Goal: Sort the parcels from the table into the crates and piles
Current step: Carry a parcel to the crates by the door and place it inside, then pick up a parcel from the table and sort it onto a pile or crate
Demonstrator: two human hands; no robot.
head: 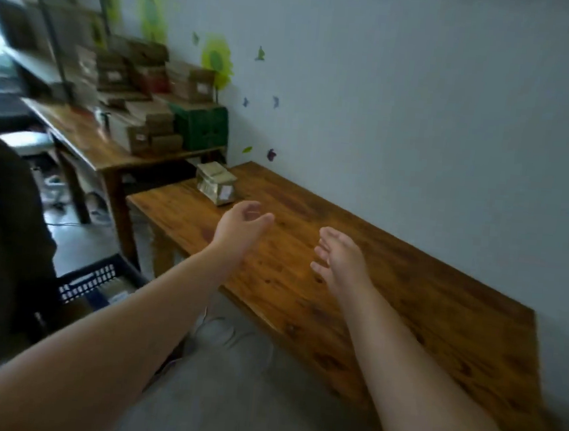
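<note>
One small taped cardboard parcel (216, 182) with a white label stands near the far left corner of the wooden table (407, 294). My left hand (240, 227) reaches over the table just short of the parcel, fingers apart and empty. My right hand (339, 258) hovers over the table's middle, palm turned left, open and empty. A blue slotted crate (95, 283) stands on the floor at the left, below the table's left end. Stacked cardboard parcels (142, 99) are piled on a second wooden table behind.
A green box (203, 127) sits beside the pile on the rear table (86, 139). A dark shape (2, 242), perhaps a chair back or a person, fills the left edge. A metal shelf frame (48, 29) rises at the back left. The wall runs along the table's far side.
</note>
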